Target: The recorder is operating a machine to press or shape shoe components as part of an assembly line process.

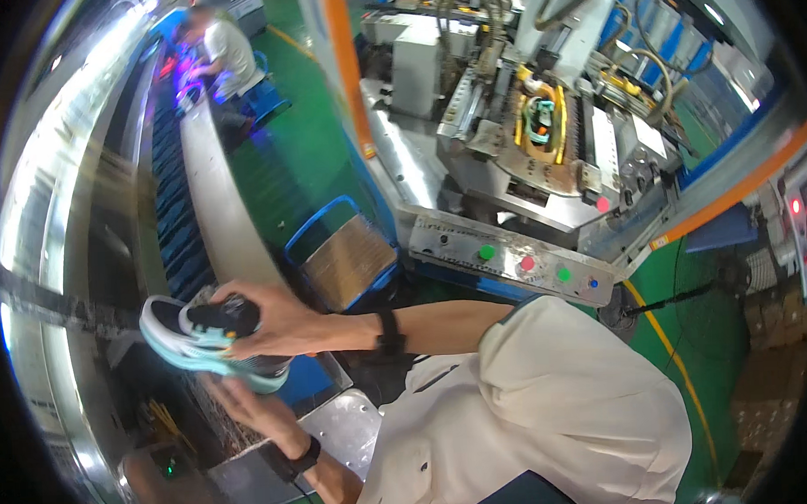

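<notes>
A sneaker with a pale grey and black upper and a light-teal sole is held over the left side of the view, tilted with its toe to the left. My right hand is closed around its ankle part, thumb and fingers on the dark collar and tongue. Under the teal sole is my left hand, fingers stretched out at or close to the shoe's underside; exact contact cannot be told. Each wrist wears a dark band.
A conveyor runs along the left, with a seated person at its far end. Ahead stands a machine with a button panel, another shoe in its fixture. A blue-framed cart stands between; boxes are stacked right.
</notes>
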The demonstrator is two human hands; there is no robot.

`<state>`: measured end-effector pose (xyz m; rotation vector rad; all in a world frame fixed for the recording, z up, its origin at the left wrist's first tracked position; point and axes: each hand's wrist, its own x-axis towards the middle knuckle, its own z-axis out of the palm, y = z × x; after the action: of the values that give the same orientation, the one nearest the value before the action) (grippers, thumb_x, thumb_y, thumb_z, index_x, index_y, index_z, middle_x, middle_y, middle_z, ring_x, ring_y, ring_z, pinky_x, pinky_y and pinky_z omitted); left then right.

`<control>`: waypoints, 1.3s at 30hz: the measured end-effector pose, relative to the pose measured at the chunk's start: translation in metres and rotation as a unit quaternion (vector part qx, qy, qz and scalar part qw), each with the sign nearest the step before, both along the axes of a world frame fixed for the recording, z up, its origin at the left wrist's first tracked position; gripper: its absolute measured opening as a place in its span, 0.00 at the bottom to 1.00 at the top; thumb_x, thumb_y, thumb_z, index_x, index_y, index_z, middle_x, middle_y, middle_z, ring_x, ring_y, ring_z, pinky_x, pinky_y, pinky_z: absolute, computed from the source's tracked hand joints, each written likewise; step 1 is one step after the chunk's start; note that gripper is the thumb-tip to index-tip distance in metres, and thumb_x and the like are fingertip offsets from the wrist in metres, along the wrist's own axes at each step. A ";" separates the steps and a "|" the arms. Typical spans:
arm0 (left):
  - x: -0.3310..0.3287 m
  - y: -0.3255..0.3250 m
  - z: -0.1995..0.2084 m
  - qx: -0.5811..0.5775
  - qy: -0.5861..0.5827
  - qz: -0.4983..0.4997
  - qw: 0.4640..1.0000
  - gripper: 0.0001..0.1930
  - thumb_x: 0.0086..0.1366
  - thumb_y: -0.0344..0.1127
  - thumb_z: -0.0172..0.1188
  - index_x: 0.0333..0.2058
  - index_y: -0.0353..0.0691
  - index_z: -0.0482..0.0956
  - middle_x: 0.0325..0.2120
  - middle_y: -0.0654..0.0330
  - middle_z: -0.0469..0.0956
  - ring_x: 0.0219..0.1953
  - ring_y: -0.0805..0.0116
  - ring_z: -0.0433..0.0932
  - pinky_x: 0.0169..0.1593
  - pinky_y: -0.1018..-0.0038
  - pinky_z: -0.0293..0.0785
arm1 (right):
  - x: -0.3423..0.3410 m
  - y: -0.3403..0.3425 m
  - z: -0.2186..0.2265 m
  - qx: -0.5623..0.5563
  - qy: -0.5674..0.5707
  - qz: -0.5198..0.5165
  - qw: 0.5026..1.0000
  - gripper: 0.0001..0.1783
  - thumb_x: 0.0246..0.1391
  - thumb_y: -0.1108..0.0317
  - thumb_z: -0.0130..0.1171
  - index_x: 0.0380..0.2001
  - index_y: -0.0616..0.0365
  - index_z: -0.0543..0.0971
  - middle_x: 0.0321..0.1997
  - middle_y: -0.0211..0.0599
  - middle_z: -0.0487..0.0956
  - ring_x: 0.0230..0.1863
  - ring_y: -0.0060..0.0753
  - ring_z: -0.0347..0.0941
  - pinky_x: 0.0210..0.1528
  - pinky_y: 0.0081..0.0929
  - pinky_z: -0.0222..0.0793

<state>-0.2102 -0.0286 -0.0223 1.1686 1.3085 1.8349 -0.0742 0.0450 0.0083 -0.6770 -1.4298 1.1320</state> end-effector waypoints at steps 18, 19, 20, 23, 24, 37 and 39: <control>0.565 0.124 -0.060 -0.095 0.064 -0.517 0.848 0.21 0.65 0.42 0.63 0.45 0.25 0.79 0.37 0.54 0.83 0.37 0.71 0.81 0.41 0.75 0.76 | 0.525 -0.205 -0.025 -0.098 0.006 -0.629 0.771 0.31 0.42 0.71 0.67 0.54 0.60 0.74 0.43 0.33 0.79 0.42 0.24 0.75 0.48 0.24 0.72; 0.597 0.144 -0.084 -0.065 0.093 -0.503 0.857 0.22 0.63 0.43 0.65 0.44 0.26 0.79 0.37 0.52 0.84 0.36 0.70 0.81 0.40 0.74 0.76 | 0.539 -0.214 -0.030 -0.098 0.001 -0.659 0.746 0.31 0.43 0.70 0.67 0.53 0.61 0.74 0.44 0.35 0.79 0.43 0.26 0.75 0.50 0.25 0.70; 0.626 0.160 -0.102 -0.051 0.145 -0.477 0.865 0.23 0.61 0.45 0.66 0.43 0.26 0.80 0.35 0.50 0.84 0.36 0.67 0.82 0.41 0.73 0.77 | 0.548 -0.221 -0.030 -0.095 0.007 -0.671 0.735 0.31 0.43 0.70 0.66 0.54 0.62 0.74 0.45 0.36 0.79 0.44 0.26 0.75 0.51 0.25 0.70; 0.691 0.176 -0.120 -0.043 0.300 -0.381 0.873 0.29 0.55 0.50 0.69 0.44 0.28 0.80 0.36 0.42 0.83 0.40 0.50 0.83 0.45 0.63 0.77 | 0.566 -0.242 -0.028 -0.115 -0.014 -0.720 0.685 0.30 0.43 0.71 0.64 0.54 0.64 0.73 0.46 0.38 0.78 0.46 0.27 0.75 0.52 0.25 0.69; 0.711 0.175 -0.125 -0.053 0.324 -0.370 0.869 0.30 0.54 0.51 0.69 0.43 0.27 0.80 0.38 0.40 0.82 0.42 0.49 0.82 0.48 0.63 0.76 | 0.572 -0.250 -0.032 -0.115 -0.014 -0.739 0.664 0.30 0.44 0.72 0.63 0.55 0.64 0.73 0.46 0.36 0.78 0.45 0.27 0.74 0.52 0.24 0.69; 0.737 0.219 -0.166 -0.334 -0.059 -0.469 0.816 0.10 0.57 0.31 0.66 0.32 0.29 0.81 0.28 0.57 0.81 0.29 0.67 0.81 0.31 0.67 0.79 | 0.693 -0.178 -0.019 -0.184 -0.156 -0.776 0.583 0.26 0.44 0.69 0.67 0.49 0.65 0.77 0.42 0.39 0.80 0.41 0.27 0.75 0.47 0.24 0.71; 0.691 0.187 -0.126 -0.400 -0.132 -0.516 0.746 0.07 0.60 0.29 0.64 0.33 0.30 0.80 0.31 0.58 0.81 0.31 0.66 0.81 0.33 0.67 0.81 | 0.725 -0.140 -0.007 -0.269 -0.240 -0.733 0.577 0.30 0.41 0.61 0.69 0.47 0.68 0.78 0.40 0.47 0.82 0.41 0.32 0.78 0.47 0.26 0.72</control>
<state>0.4811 0.1580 -0.1481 0.7932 0.8034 0.4730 0.6509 -0.0947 0.0014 -2.1665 -0.3588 -0.1021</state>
